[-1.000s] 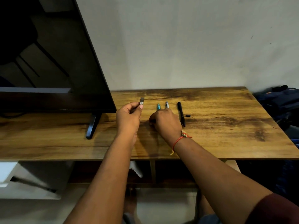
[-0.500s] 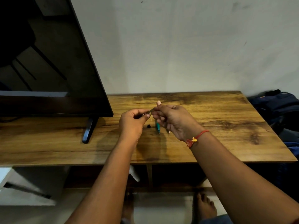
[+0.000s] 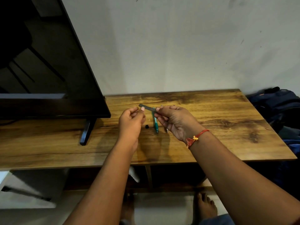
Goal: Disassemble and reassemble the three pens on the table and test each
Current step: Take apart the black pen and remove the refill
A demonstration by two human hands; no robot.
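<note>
Behind right hand, half-hidden silver pen

There is one view only, from the camera on my head, looking forward and down over my forearms. It faces the wall at twelve o'clock, with the counter below it across the middle of the frame. My hands sit close to the lens near centre; the television fills ten o'clock, and the floor and my feet lie at six o'clock.

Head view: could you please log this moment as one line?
right hand: holds dark pen part | left hand: beside it | teal pen: on table
</note>
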